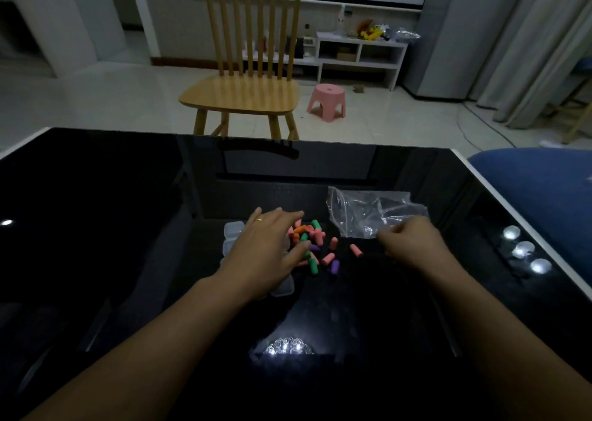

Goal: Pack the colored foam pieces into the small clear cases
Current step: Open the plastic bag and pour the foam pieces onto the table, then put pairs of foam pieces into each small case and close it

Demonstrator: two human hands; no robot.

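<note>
A loose pile of colored foam pieces (315, 244), pink, green, orange and purple, lies on the black glossy table (128, 228). My left hand (266, 247) reaches over the pile's left side with fingers stretched out, touching the pieces. Small clear cases (231, 235) sit under and beside that hand, another case (283, 287) shows below my wrist. My right hand (408, 244) is to the right of the pile with fingers curled under, at the edge of a clear plastic bag (368, 212). Whether it holds anything is hidden.
A single pink foam piece (356, 250) lies apart near my right hand. Beyond the table's far edge stand a wooden chair (243, 94) and a pink stool (326, 100). A blue cushion (544, 190) is at the right. Lamp reflections glare on the glass.
</note>
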